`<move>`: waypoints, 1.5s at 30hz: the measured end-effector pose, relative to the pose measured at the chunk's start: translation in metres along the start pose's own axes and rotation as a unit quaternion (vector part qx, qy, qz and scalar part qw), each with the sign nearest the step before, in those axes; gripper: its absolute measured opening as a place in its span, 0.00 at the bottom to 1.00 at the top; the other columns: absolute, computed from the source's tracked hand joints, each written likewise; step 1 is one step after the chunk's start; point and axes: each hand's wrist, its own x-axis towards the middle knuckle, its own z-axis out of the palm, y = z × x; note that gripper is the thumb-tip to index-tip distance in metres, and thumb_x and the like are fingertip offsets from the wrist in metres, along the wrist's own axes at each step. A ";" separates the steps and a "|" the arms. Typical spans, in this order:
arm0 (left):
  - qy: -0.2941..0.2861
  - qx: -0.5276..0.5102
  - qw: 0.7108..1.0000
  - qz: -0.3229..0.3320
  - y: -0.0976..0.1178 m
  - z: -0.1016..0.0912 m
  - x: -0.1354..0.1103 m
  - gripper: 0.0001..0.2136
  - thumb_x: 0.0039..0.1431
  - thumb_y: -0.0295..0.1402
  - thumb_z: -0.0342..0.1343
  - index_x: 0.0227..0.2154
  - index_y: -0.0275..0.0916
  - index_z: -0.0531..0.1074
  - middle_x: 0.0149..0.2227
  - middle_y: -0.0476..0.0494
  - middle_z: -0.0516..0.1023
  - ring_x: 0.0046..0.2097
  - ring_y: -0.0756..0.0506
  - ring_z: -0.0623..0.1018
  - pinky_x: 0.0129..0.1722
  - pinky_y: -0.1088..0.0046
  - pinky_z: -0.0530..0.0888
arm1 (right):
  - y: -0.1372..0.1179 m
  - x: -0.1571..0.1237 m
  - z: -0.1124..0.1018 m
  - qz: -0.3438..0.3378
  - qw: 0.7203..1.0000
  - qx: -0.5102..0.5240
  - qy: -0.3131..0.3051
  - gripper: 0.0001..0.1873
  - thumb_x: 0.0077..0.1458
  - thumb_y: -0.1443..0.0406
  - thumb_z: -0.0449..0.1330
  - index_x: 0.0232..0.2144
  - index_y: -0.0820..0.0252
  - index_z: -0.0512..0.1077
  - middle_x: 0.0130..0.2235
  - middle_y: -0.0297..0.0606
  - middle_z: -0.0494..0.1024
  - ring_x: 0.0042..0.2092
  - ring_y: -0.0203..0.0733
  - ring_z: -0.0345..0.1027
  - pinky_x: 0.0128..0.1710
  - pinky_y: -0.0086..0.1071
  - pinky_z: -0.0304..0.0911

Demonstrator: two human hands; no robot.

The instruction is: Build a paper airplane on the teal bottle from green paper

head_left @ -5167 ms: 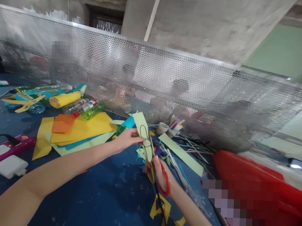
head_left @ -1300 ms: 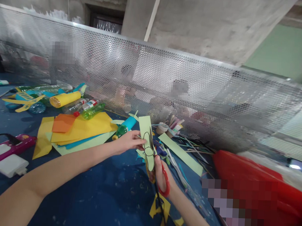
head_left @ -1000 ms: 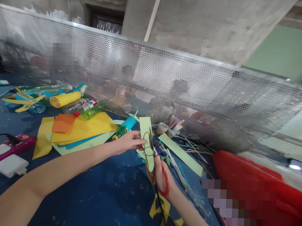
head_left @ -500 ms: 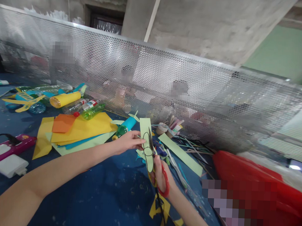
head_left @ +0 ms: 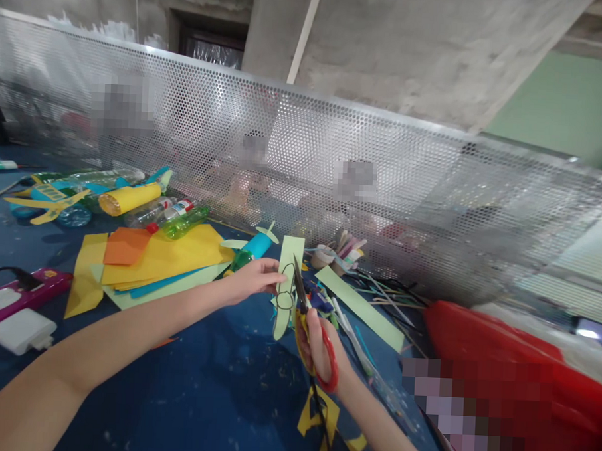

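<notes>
My left hand (head_left: 259, 279) pinches the left edge of a pale green paper strip (head_left: 286, 298) marked with a dark drawn outline. The strip's near end is rounded, its far end square. In my right hand (head_left: 320, 343) is a pair of scissors (head_left: 329, 365) with red and yellow handles, the blades pointing away from me along the strip's right edge. The blades look nearly together; whether paper lies between them I cannot tell. Just beyond my left hand lies a bottle wrapped in blue paper (head_left: 258, 245) with pale green fins.
Coloured paper sheets (head_left: 180, 253) and plastic bottles (head_left: 186, 222) lie to the left, near a purple power strip (head_left: 23, 294). Yellow scraps (head_left: 323, 412) sit below my right hand. A red bag (head_left: 500, 347) stands at right. A perforated metal screen (head_left: 304, 146) borders the table, people behind it.
The paper strip has shifted slightly left and turned more upright in my left hand. The scissors have come away from its middle to its right edge, their blades closer together.
</notes>
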 end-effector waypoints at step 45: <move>0.179 0.245 0.944 0.132 0.004 -0.011 0.002 0.09 0.47 0.36 0.58 0.31 0.38 0.68 0.27 0.50 0.71 0.30 0.50 0.70 0.31 0.76 0.66 | 0.004 0.002 0.001 0.026 0.999 0.019 -0.001 0.27 0.54 0.44 0.47 0.15 0.55 0.56 0.10 0.28 0.56 0.11 0.32 0.50 0.10 0.28 0.49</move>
